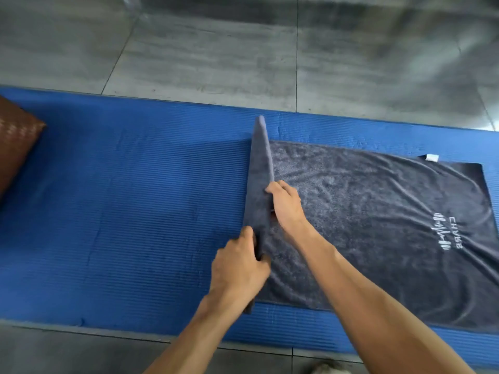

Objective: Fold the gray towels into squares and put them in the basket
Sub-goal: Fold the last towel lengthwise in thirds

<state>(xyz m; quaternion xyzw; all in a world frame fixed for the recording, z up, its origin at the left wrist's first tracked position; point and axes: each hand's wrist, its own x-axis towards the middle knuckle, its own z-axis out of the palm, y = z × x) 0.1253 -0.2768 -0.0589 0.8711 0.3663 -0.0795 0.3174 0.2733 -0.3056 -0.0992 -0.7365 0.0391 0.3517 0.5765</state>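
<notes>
Gray terry, a towel (378, 220), is lying flat on a blue ribbed mat (121, 211) on the floor, with its long axis running left to right in front of you. Most of it is stretching away to your right, printed logo near the far right end and a small white tag (432, 157) at the far right corner. Its left short end is standing up off the mat as a raised flap (260, 184), and both of your hands are holding that lifted edge.

Your left hand (239, 271) is gripping the near part of the flap, thumb on the outer side and fingers curling round the edge. Your right hand (287, 205) is pinching the same edge farther from you, its forearm crossing over the flat part of the towel. Both hands are sitting at the towel's left end, so the free length is lying entirely to your right; judging from this, the fold is heading rightward, over the flat cloth.

Beyond the mat, gray floor tiles (216, 49) are showing. At the far left edge, a brown woven object (16, 147), possibly the basket, is resting on the mat, well apart from the towel.
</notes>
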